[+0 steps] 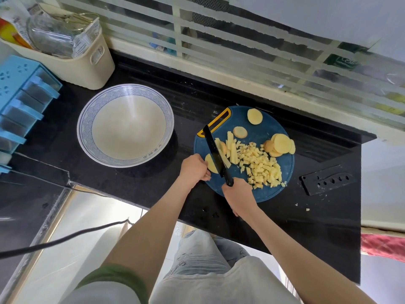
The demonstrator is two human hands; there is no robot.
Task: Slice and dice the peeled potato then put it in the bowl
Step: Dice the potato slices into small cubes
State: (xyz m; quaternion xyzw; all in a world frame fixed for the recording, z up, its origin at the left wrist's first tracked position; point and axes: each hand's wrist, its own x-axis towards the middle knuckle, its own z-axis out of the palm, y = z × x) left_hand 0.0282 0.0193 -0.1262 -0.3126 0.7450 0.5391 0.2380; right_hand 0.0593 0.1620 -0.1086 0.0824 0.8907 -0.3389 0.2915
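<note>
A round blue cutting board (260, 128) lies on the black counter. My right hand (237, 195) grips the handle of a black knife (213, 151) whose blade rests across potato slices. My left hand (195, 168) holds a potato slice (210, 164) against the blade's left side. Potato strips (232, 150) lie just right of the blade, and a heap of potato dice (262, 166) sits further right. Round potato slices (280, 144) lie at the board's right and far edges. A white bowl with a blue patterned rim (84, 128) stands left of the board, with nothing in it.
A black knife sheath (327, 181) lies right of the board. A beige basket (87, 62) with packets and a blue drawer unit (24, 95) stand at the back left. A window frame (219, 69) runs behind the counter. A dark cable (65, 239) crosses below the counter edge.
</note>
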